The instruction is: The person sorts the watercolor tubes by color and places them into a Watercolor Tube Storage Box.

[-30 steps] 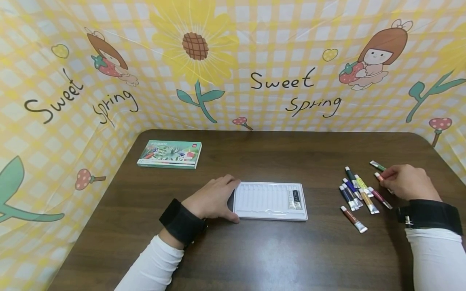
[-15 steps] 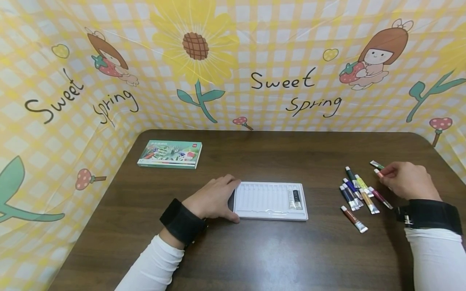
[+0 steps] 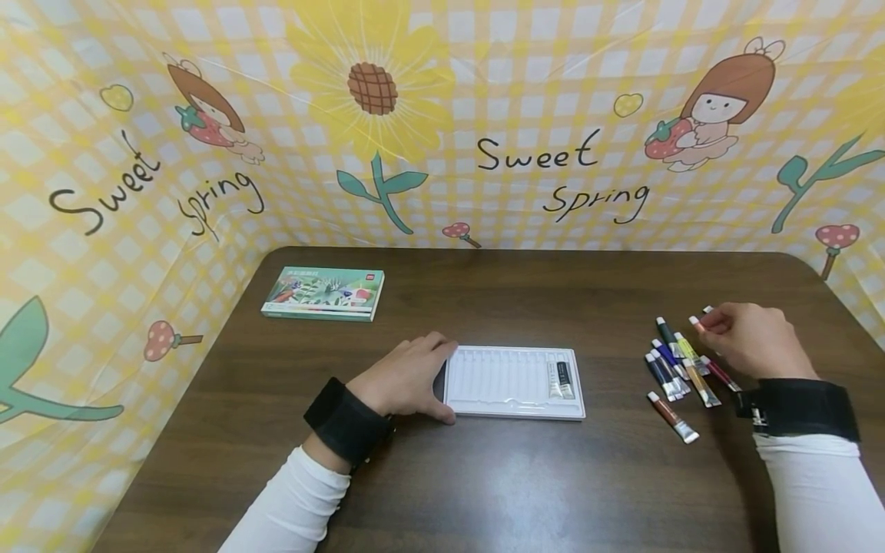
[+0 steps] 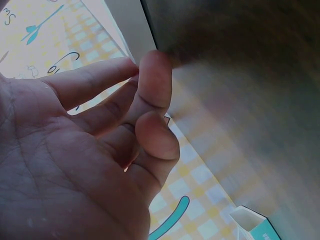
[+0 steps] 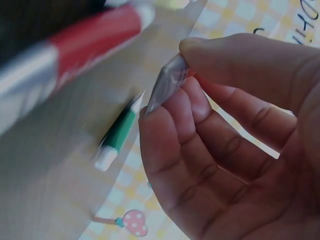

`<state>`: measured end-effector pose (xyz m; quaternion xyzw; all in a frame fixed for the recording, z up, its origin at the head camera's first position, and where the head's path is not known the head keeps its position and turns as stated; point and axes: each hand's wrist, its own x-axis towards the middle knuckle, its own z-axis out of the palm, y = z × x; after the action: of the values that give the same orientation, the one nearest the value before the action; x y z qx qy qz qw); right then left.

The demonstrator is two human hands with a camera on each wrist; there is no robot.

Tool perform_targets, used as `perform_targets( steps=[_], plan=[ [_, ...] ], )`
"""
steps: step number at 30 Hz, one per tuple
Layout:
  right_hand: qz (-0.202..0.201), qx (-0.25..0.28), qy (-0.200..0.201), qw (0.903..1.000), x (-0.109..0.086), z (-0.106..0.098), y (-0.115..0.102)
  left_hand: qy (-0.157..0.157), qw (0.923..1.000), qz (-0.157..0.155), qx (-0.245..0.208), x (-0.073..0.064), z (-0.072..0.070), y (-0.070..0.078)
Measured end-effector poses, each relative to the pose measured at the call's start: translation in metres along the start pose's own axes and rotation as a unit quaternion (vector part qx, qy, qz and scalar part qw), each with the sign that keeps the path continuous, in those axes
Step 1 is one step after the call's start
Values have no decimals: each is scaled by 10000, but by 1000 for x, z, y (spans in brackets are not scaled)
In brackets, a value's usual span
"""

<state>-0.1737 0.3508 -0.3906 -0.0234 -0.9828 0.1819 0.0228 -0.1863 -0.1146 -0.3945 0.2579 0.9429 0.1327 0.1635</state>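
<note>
Brown table (image 3: pixel 525 484) | right hand (image 3: pixel 755 338), pinching orange tube (image 3: pixel 697 325), has shifted leftward

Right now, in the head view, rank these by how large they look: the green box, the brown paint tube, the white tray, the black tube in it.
1. White tray
2. Green box
3. Brown paint tube
4. Black tube
The tray looks nearer the camera, so true order against the box is unsure.
</note>
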Motion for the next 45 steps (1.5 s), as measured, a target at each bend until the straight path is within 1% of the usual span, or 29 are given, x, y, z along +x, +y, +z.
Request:
perform_targets(
  steps=[9,15,19,26,28,33,41,45],
  plan=[
    [-410,12,-81,9991,4,7,-19,2,10000,-15,-18,0,-1,1],
    [-751,-31,78,9971,5,13,-30,-4,10000,29,25,1,-1,0],
    [-847,-23,96,9964,5,15,-40,2,10000,43,22,1,-1,0],
    [-1211,26,291,9922,3,27,-59,2,10000,24,1,2,0,0],
    [-1241,47,273,9919,1,30,-64,-6,10000,15,-11,1,0,0],
    [-1138,146,177,9932,-2,36,-81,-4,10000,37,-43,1,0,-1],
    [-1183,298,252,9922,-9,44,-107,2,10000,70,-43,1,1,-2],
    [-1119,403,205,9927,-14,49,-120,-28,10000,39,-50,1,1,-1]
  ],
)
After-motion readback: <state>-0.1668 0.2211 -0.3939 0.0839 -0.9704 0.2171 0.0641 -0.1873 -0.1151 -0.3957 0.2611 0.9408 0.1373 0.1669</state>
